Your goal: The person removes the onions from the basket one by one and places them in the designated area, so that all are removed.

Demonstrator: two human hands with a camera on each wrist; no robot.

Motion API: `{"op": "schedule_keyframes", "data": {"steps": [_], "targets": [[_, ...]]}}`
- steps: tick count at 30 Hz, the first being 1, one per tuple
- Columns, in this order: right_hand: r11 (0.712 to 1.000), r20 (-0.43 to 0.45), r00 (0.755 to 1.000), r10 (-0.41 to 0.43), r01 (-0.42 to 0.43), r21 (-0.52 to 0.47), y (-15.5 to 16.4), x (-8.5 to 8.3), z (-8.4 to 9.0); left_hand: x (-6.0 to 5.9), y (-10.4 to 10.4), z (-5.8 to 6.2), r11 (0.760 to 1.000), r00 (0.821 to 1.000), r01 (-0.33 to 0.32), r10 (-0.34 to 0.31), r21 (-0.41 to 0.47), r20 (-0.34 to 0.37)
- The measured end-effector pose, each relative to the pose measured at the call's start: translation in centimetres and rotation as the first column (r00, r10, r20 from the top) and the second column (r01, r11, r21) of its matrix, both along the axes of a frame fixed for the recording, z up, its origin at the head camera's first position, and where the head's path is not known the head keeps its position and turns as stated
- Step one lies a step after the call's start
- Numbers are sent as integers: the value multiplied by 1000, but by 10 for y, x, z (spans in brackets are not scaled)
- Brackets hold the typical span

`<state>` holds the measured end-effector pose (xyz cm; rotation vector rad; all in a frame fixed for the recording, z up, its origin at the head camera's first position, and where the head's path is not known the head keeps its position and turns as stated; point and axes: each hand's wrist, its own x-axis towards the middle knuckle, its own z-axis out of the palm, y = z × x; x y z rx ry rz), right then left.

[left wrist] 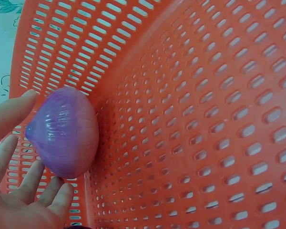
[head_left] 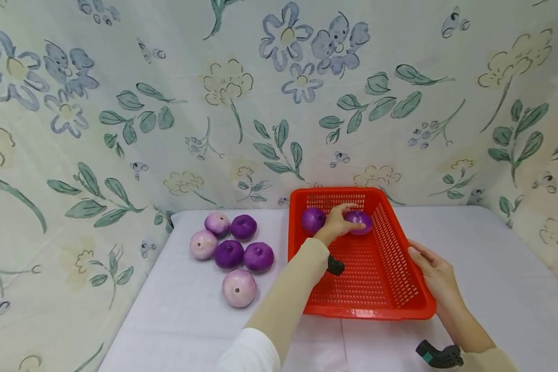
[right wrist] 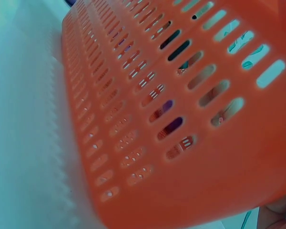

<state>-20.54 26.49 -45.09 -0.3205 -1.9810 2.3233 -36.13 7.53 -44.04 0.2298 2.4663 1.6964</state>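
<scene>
My left hand (head_left: 339, 223) reaches into the red plastic basket (head_left: 367, 312), at its far end. Its spread fingers and thumb lie round the pointed side of a purple onion (left wrist: 66, 133), fingertips right at its skin. That onion (head_left: 360, 222) rests low against the basket's perforated wall. A second purple onion (head_left: 313, 220) sits in the far left corner, beside the left wrist. At the basket's right side, my right hand (head_left: 439, 276) grips the rim. The right wrist view shows the slotted outer wall (right wrist: 133, 119), with a bit of the right hand (right wrist: 279, 214) low at the right.
Left of the basket, several onions lie loosely grouped on the white-covered table (head_left: 181, 320): dark purple ones (head_left: 229, 254) and paler ones (head_left: 239, 288) with their ends facing up. A flowered cloth (head_left: 242, 129) hangs behind the table.
</scene>
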Motion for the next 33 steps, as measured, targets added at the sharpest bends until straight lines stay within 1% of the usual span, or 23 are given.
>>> {"op": "schedule_keyframes", "data": {"steps": [5, 11, 16, 18, 21, 29, 33], "targets": [[1000, 3, 1000, -3, 3, 7, 0, -1, 1, -1, 2, -3, 1000, 1000, -22, 22, 4, -4], [1000, 4, 1000, 4, -4, 6, 1, -2, 2, -5, 6, -6, 998, 999, -40, 40, -39, -7], [1000, 11, 1000, 13, -13, -2, 2, -3, 0, -3, 6, -9, 996, 999, -52, 53, -69, 7], [1000, 16, 1000, 9, -9, 2, 2, -4, 0, -3, 6, -9, 996, 998, -57, 58, -67, 13], [1000, 21, 1000, 6, -6, 3, 1, -3, 0, -4, 7, -10, 996, 998, -56, 58, -75, 15], [1000, 21, 1000, 5, -5, -5, 0, -2, 1, -5, 9, -13, 993, 999, -37, 35, -111, -15], [1000, 21, 1000, 5, -5, -15, 0, -2, 1, -4, 9, -13, 991, 1000, -26, 24, -128, -19]]}}
